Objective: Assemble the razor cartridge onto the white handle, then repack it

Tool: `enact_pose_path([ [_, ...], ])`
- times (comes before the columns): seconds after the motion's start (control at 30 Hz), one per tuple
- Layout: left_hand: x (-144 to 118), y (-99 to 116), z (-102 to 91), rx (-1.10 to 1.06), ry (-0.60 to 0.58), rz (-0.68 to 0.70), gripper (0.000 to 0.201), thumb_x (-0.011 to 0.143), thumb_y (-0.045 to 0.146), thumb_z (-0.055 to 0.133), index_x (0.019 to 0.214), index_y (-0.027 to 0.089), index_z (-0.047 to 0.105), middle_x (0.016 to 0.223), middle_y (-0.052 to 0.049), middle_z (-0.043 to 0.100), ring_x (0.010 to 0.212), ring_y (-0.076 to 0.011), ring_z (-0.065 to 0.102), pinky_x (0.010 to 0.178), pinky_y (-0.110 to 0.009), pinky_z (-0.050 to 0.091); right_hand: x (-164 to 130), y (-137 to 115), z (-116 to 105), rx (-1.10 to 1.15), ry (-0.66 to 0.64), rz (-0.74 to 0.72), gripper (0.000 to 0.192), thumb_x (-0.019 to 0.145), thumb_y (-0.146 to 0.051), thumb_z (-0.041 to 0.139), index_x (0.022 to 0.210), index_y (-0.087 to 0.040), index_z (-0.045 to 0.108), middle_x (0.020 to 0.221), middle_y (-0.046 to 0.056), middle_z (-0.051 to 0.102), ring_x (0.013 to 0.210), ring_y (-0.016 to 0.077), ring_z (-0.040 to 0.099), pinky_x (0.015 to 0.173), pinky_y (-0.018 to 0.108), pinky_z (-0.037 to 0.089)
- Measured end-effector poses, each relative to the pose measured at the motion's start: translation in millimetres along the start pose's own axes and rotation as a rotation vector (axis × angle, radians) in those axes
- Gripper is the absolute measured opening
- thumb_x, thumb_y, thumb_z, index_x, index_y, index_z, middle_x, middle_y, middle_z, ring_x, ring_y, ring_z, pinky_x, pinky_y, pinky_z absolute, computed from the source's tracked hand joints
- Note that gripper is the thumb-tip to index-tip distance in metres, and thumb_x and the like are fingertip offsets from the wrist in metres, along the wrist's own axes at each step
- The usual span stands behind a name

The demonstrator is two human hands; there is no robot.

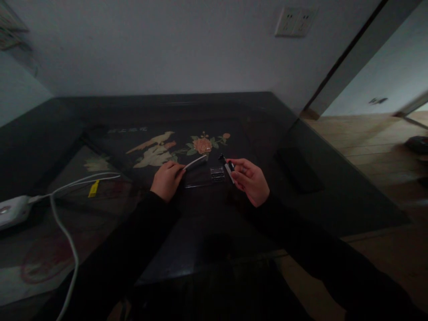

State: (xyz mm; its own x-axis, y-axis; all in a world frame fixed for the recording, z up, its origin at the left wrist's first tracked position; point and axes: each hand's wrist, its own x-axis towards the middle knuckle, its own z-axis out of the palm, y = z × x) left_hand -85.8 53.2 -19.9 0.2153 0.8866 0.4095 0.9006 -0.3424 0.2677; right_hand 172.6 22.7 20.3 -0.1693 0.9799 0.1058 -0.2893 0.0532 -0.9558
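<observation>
1. two black sleeves are reaching forward from the bottom edge over the dark glossy surface (pixel 200 249), the nearest things in view.
2. a white cable (pixel 67 240) is trailing along the near left, running to a white adapter block (pixel 11 210) lying at the left edge; a small yellow tag (pixel 94 188) is sitting just beyond the cable.
3. the left hand (pixel 166 180) is resting on the surface, fingers curled and gripping one end of a thin white stick-like piece (pixel 195 162), which is angling up and to the right.
4. the right hand (pixel 250 180) is lifting slightly, fingers pinching a small black-and-white tool (pixel 229 168); what kind of tool it is cannot be told.
5. between the two hands a clear plastic case (pixel 207 176) is lying flat on the surface, just beside both sets of fingers.
6. farther on, a painted bird and flower design (pixel 174 145) is showing under the glossy top.
7. a dark flat object (pixel 296 169) is lying to the right, well apart from the hands.
8. on the far wall a white socket plate (pixel 295 21) is hanging high.
</observation>
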Motion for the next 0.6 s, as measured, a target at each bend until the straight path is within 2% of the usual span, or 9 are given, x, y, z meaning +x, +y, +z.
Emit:
enact_pose_path([
  [0.33, 0, 12, -3.4, 0.092, -0.014, -0.004, 0.025, 0.091, 0.026, 0.047, 0.104, 0.018, 0.066, 0.095, -0.009, 0.065, 0.091, -0.0226, 0.060, 0.080, -0.032, 0.047, -1, -5, -1, -0.221, 0.001, -0.101, 0.043, 0.065, -0.035, 0.078, 0.100, -0.016, 0.062, 0.056, -0.009, 0.048, 0.043, 0.0048, 0.040, 0.039, 0.020, 0.027],
  [0.53, -9, 27, -16.8, 0.217, 0.001, -0.036, 0.034, 0.087, 0.028, 0.054, 0.119, 0.020, 0.061, 0.108, -0.012, 0.063, 0.101, -0.0301, 0.058, 0.082, -0.041, 0.046, -1, -7, -2, -0.347, -0.001, -0.201, 0.046, 0.064, -0.037, 0.078, 0.102, -0.015, 0.063, 0.060, -0.006, 0.051, 0.050, 0.0076, 0.044, 0.046, 0.022, 0.032],
  [0.6, -12, 36, -22.6, 0.152, 0.040, -0.020, 0.033, 0.087, 0.027, 0.053, 0.118, 0.020, 0.062, 0.108, -0.012, 0.064, 0.102, -0.0301, 0.058, 0.083, -0.042, 0.045, -1, -8, -2, -0.400, -0.011, -0.227, 0.047, 0.065, -0.038, 0.077, 0.103, -0.015, 0.062, 0.061, -0.006, 0.052, 0.051, 0.0081, 0.045, 0.048, 0.023, 0.033],
])
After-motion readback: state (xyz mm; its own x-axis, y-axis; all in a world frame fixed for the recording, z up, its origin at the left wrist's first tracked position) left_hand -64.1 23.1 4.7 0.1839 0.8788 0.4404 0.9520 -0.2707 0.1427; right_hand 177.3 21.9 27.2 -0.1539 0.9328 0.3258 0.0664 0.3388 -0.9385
